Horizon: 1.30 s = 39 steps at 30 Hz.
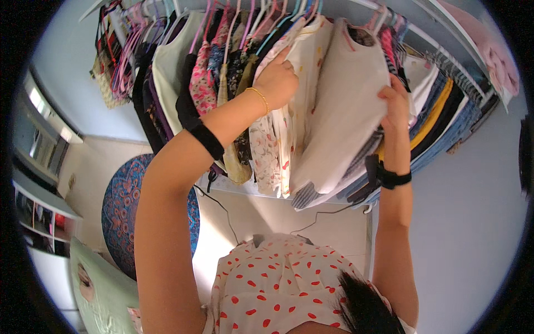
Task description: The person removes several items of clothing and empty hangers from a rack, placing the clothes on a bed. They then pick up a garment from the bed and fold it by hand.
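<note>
A white top (350, 92) with a pink-trimmed neckline hangs on a light hanger from the clothes rail, its front turned toward me. My right hand (395, 104) pinches its right edge, thumb in front and the other fingers partly behind the cloth. My left hand (278, 81) lies against a pale floral garment (267, 156), index finger stretched up along its shoulder and the rest curled; whether it grips the cloth is hidden. Between my hands hangs a cream garment (306, 62) with small coloured motifs.
More clothes crowd the rail (434, 41) on both sides, including a pink floral garment (203, 83) and folded-over jeans (452, 127). Bags (106, 79) hang at the far left. A round blue patterned mat (125, 200) lies at left; a dark cable (227, 213) crosses the floor.
</note>
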Each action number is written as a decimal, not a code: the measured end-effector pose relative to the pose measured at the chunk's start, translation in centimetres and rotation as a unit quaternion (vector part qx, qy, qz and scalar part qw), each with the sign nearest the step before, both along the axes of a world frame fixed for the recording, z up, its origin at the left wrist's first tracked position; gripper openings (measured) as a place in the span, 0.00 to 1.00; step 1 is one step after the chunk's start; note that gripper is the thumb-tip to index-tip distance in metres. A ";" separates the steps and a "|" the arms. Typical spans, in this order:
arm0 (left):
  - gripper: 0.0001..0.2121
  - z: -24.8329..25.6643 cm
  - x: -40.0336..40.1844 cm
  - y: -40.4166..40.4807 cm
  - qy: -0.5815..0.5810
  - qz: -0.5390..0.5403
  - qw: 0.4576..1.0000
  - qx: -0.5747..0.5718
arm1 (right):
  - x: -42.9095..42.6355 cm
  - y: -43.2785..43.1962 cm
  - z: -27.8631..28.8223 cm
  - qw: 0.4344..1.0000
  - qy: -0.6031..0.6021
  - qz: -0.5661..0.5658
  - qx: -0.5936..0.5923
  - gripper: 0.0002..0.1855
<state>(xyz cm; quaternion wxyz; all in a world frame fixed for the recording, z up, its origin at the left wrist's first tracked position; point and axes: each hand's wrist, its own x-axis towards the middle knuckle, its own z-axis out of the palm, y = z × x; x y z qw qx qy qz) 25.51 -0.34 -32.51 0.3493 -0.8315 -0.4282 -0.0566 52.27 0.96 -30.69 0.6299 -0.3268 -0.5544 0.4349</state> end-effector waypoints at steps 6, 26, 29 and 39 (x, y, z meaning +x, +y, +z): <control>0.06 -0.5 2.2 -0.9 0.061 0.088 0.994 0.026 | 4.1 -1.4 0.2 0.996 -0.070 -0.063 0.007 0.25; 0.20 -1.6 6.6 11.4 0.096 0.254 0.962 -0.038 | 7.7 -1.5 3.2 0.995 -0.093 -0.037 0.029 0.27; 0.21 -1.8 6.6 12.1 0.082 0.262 0.961 -0.042 | 6.4 -2.2 4.4 0.984 -0.157 -0.034 0.079 0.27; 0.23 -2.2 6.6 10.1 -0.030 0.209 0.974 -0.077 | 16.7 -17.5 -1.3 0.956 -0.116 -0.269 0.012 0.26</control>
